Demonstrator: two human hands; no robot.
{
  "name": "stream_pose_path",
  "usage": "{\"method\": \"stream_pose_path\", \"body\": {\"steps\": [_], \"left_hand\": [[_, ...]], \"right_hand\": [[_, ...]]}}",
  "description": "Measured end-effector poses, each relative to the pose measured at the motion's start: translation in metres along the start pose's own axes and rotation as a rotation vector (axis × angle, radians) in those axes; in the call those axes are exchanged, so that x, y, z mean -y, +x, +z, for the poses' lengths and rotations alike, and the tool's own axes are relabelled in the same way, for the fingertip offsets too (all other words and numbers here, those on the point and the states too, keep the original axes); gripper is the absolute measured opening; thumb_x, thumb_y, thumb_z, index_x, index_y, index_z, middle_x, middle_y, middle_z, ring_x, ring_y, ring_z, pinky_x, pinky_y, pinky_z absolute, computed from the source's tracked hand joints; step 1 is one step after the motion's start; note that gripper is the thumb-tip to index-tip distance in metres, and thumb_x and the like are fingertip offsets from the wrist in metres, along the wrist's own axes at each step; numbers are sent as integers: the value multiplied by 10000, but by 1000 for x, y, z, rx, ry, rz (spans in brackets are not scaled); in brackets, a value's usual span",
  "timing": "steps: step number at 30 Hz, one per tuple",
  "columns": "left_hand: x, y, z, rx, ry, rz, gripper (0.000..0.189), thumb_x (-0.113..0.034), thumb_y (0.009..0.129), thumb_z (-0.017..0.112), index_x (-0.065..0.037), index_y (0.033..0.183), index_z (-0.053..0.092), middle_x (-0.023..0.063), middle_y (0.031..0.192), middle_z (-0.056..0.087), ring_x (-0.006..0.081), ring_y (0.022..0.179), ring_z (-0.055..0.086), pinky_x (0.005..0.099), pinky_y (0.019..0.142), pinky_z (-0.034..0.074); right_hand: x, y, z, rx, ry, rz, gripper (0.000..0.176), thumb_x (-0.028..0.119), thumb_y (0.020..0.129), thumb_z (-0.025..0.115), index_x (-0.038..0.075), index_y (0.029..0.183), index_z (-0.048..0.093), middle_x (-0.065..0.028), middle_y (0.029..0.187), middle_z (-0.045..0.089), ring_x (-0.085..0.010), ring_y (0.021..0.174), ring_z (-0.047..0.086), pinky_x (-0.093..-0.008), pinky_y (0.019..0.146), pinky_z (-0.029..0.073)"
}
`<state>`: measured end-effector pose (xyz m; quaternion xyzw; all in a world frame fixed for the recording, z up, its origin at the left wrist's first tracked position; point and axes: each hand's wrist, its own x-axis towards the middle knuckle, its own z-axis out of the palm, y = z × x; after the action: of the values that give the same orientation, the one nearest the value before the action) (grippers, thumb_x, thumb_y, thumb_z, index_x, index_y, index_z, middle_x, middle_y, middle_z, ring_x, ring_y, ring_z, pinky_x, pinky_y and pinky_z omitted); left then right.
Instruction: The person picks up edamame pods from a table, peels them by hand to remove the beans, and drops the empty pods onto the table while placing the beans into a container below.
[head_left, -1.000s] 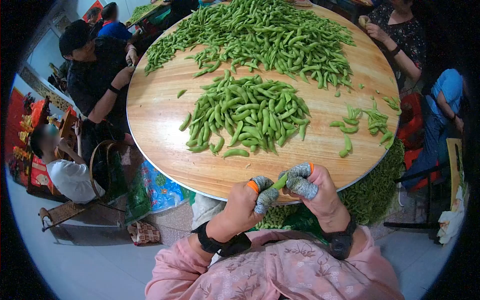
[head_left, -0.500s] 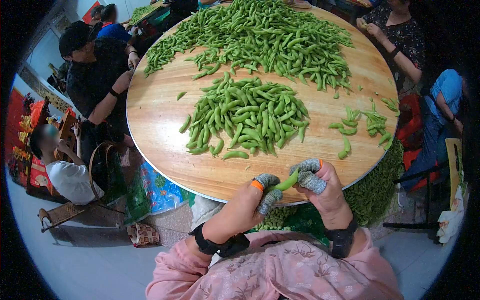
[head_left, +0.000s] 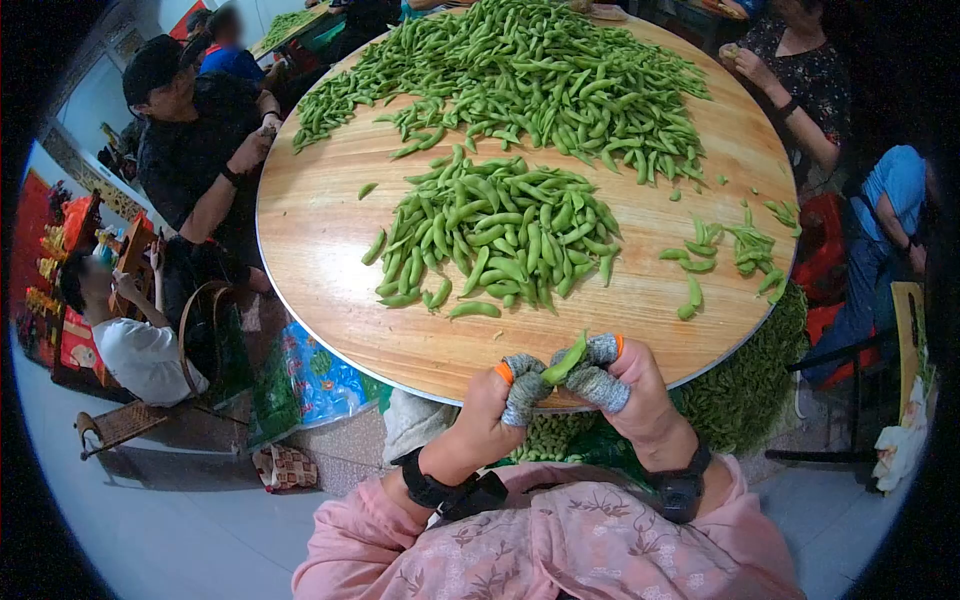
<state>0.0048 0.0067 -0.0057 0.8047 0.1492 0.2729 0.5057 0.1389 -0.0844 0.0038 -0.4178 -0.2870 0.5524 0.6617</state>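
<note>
Between my two hands, just over the near edge of the round wooden table [head_left: 330,290], is a green soybean pod [head_left: 567,363]. My left hand [head_left: 500,395] pinches its left end, with grey knit covers on the fingertips and an orange band. My right hand [head_left: 620,385], covered the same way, grips the pod from the right; the fingertips of both hands nearly meet. Beyond them lies a small pile of pods [head_left: 500,225]. A far larger heap of pods [head_left: 530,75] spreads across the back of the table.
Loose pods and empty-looking hulls [head_left: 750,248] lie at the table's right. Below that edge is a mass of green hulls [head_left: 745,385] on the floor. A person in black [head_left: 195,130] sits at the left, another in a dark patterned top [head_left: 800,75] at the back right.
My hands have drawn closer together around the pod, and the pod has turned more upright, with less of it showing. The pods on the table look unchanged.
</note>
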Motion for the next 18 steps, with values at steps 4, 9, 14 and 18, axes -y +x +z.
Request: {"method": "stream_pose_path", "body": {"steps": [4,9,14,18], "left_hand": [[12,-8,3,-55,-503,-248,125,-133,811,436,-21,799,489,60,600,474,163,506,478,262,469,382],[8,-4,0,-108,-1007,-538,133,-139,800,453,-15,833,486,52,643,492,136,527,494,257,474,389],[-8,4,-5,55,225,72,105,-64,739,489,-12,830,478,136,662,480,310,606,474,337,549,398],[-4,3,-4,15,206,99,78,-41,744,481,-2,812,485,139,661,494,323,586,470,337,540,396]], "right_hand": [[0,3,3,56,-259,-147,113,48,744,560,-14,838,557,-46,808,576,-119,755,546,-237,700,437],[2,5,-2,115,-525,-284,108,60,749,562,-15,826,553,-38,787,574,-120,747,544,-235,692,434],[9,2,-5,-23,-57,40,130,86,750,573,-15,828,549,-31,782,568,-109,713,538,-231,659,433],[3,3,2,17,175,124,121,82,754,567,-11,829,549,-31,791,567,-100,717,532,-229,648,431]]}}
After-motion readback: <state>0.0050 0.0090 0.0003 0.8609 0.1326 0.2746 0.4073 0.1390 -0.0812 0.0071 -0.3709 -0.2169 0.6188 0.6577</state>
